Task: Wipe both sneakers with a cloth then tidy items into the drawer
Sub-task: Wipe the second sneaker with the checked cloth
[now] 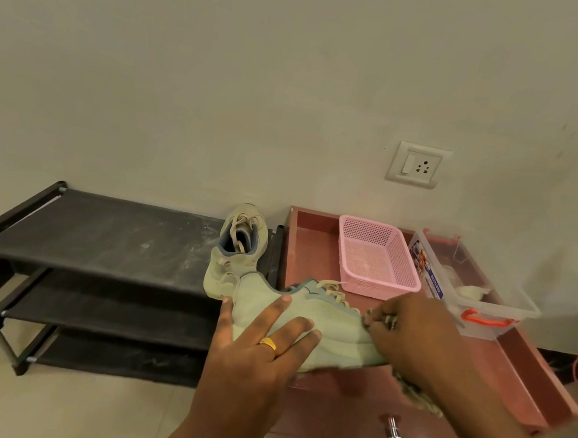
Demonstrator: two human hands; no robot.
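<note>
Pale green sneaker [332, 322] is held above the red desk [505, 367], left hand [260, 349] spread flat against its side. Right hand [409, 334] pinches a cloth [417, 393] at its toe. Second sneaker [238, 245] sits on the black rack [109, 229].

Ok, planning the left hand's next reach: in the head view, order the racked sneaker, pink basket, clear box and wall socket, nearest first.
1. Racked sneaker, just beyond the left hand.
2. Pink basket, to the right.
3. Clear box, farther right.
4. Wall socket, high on the wall behind.
</note>
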